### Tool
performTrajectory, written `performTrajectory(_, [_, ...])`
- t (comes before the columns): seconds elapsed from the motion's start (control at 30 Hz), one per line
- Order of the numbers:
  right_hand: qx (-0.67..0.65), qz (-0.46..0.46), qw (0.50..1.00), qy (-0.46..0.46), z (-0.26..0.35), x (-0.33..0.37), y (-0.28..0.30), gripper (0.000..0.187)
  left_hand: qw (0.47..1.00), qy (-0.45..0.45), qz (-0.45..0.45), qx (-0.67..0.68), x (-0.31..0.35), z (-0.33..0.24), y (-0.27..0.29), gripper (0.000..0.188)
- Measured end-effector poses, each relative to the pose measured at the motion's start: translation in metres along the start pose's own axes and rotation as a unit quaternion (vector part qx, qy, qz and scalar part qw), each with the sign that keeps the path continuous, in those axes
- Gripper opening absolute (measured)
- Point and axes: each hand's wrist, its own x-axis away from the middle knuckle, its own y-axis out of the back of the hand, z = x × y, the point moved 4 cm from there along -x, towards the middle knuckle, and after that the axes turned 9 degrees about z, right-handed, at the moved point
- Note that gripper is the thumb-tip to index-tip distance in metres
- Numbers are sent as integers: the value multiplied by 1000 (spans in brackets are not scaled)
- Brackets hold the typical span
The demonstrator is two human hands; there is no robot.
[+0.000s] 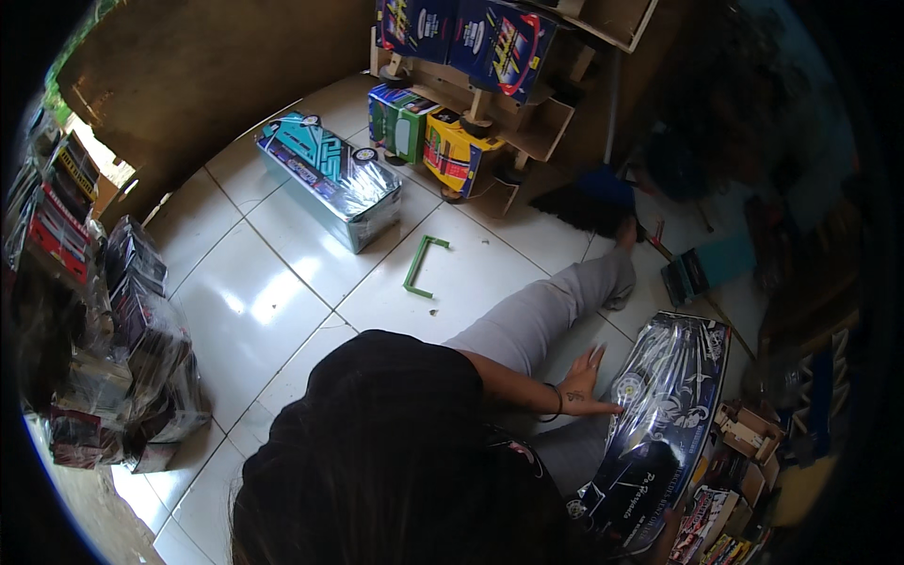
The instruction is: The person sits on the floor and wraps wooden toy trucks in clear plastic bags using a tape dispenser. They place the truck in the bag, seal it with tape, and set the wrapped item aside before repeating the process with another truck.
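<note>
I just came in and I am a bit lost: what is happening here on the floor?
A person sits on the white tiled floor. One hand rests flat, fingers spread, on a large dark toy vehicle body wrapped in clear plastic; the picture does not settle which hand it is. The other hand is out of sight. A green plastic bracket and a wrapped blue toy bus lie apart, further away.

R hand (pixel 670 527) mostly hidden behind dark wrapped panel (pixel 669 405).
</note>
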Motion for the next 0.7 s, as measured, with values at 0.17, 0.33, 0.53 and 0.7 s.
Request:
performTrajectory(0.17, [-34,-36,999,6,4,-8,-1,89,911,44,396,102,29,41,-98,100])
performTrajectory(0.33, [-62,-48,997,10,14,-25,-18,82,716,-34,507,479,28,17,-135,74])
performTrajectory(0.53, [-112,10,992,54,47,-64,-49,74,740,-128,391,532,-8,-40,-82,99])
performTrajectory(0.7, [-166,180,962,117,106,-103,-119,68,880,-327,181,293,-14,-102,107,134])
